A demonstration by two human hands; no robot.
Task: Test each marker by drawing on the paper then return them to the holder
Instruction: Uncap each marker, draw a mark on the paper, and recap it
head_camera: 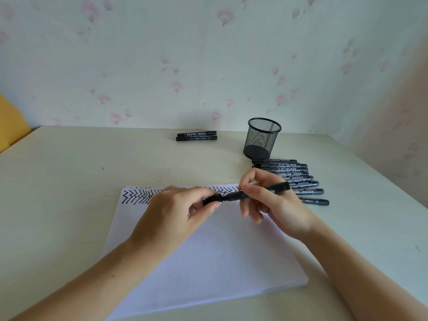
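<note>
While held above the sheet, marker [254, 193]: black, nearly level, over the top edge of the paper [208, 246].
Cap [212, 200]: at the marker's left end, seated or just parting; cannot tell which.
Left hand [176, 212]: thumb and fingers pinching the cap.
Right hand [271, 200]: fingers curled round the barrel.
Paper: zigzag test strokes along the top edge, rest unmarked.
Row of markers [298, 181]: capped, lying side by side, just right of the right hand.
Holder [261, 137]: black mesh cup, upright, apparently without markers, behind the row.
Two markers [196, 136]: lying apart, left of the holder.
Table [69, 181]: pale, flecked with ink near the sheet.
Risk: cap coming free with a jerk, tip streaking fingers or table; tested and untested markers mixed, being alike.
</note>
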